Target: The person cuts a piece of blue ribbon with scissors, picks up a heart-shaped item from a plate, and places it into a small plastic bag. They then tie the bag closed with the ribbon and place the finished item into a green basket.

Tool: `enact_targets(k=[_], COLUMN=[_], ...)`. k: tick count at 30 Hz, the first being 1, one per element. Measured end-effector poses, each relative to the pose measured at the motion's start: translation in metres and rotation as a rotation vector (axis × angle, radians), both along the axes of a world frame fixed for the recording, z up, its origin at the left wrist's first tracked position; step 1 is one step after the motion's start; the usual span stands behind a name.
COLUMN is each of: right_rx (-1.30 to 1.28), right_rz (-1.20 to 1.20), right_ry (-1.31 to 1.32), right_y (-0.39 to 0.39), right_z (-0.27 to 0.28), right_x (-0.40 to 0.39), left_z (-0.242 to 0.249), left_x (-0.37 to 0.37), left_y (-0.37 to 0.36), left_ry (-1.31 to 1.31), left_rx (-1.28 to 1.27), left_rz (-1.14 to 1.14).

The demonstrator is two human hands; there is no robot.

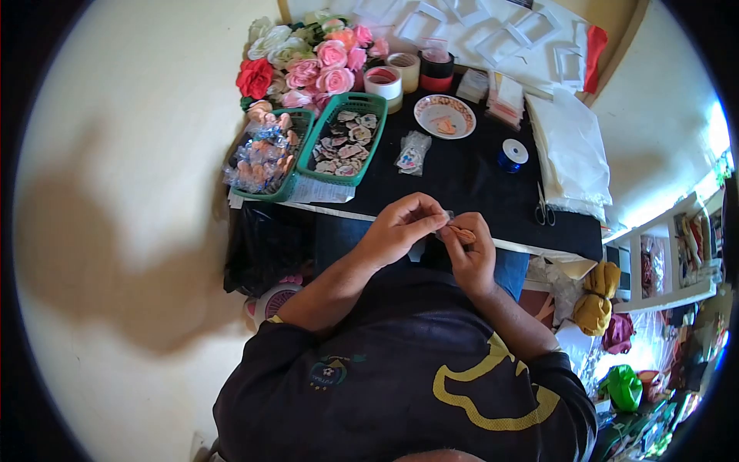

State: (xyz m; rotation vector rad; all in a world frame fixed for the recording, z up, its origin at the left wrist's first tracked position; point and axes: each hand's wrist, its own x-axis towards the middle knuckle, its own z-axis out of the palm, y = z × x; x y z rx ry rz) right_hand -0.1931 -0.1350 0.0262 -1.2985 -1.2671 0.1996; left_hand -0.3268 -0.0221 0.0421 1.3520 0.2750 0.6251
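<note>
Above my lap, at the table's front edge, both hands meet around a small peach-coloured piece [462, 234] with a bit of clear plastic by it. My right hand [473, 258] pinches the peach piece between thumb and fingers. The fingertips of my left hand [402, 231] are pressed together on the clear plastic [449, 215] at the piece's end. My fingers hide much of both. On the table beyond lie a small clear packet [413, 152] and a white plate [421, 115] with an orange-patterned rim, holding a few peach pieces.
Left are a green basket [308, 158] of printed cutouts, another basket [286, 187] of plastic-wrapped peach pieces, and artificial flowers [315, 65]. Tape rolls [383, 83] stand behind. Right are a blue ribbon spool [513, 155], scissors [545, 212] and white plastic sheets [573, 154].
</note>
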Motion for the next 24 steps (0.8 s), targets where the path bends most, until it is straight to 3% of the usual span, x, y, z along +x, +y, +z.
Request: enact_targets(k=[5,8,14,18,20,24], right_rx=[-0.031,-0.104,-0.147,-0.207,-0.229,-0.251], right_rz=[-0.016,0.013,-0.023,-0.011,0.134,0.143], right_ry=[-0.006,0.406,0.07,0.131,0.412,0.397], right_y=[-0.002,-0.002,-0.001,-0.001,-0.001,-0.001], right_z=[0.0,0.001,-0.006,-0.003,-0.003,-0.007], right_x=[-0.001,-0.008,0.004,0.003,0.003,0.004], left_z=[0.002,0.005,-0.003,-0.004,-0.005,-0.002], left_x=[0.001,0.0,0.004,0.004,0.004,0.004], left_y=[-0.001,-0.001,-0.002,-0.004,-0.004,-0.006], left_ry=[-0.015,0.009,0.062,0.107,0.105,0.059], left_rx=[0.023,0.068,0.149,0.187,0.175,0.179], left_rz=[-0.004,0.008,0.122,0.158,0.182,0.198])
